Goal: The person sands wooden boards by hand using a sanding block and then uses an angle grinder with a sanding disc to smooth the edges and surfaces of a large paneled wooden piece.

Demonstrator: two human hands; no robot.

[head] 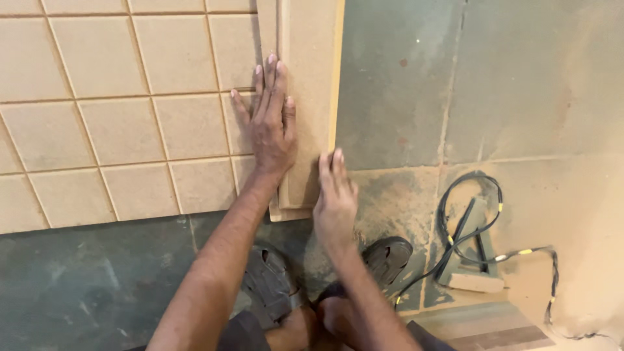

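Observation:
A tan fibreboard panel cut with a grid of square grooves lies flat on the floor. A narrow tan board strip lies along its right edge. My left hand rests flat, fingers spread, across the seam between panel and strip. My right hand sits at the strip's lower right edge, fingers together and touching its side. Neither hand grips anything. My two feet in dark sandals stand just below the panel.
The floor is grey-green stone slabs dusted with sawdust, thickest at right. A black cable with yellow bands loops on the floor at right, beside a small pale block.

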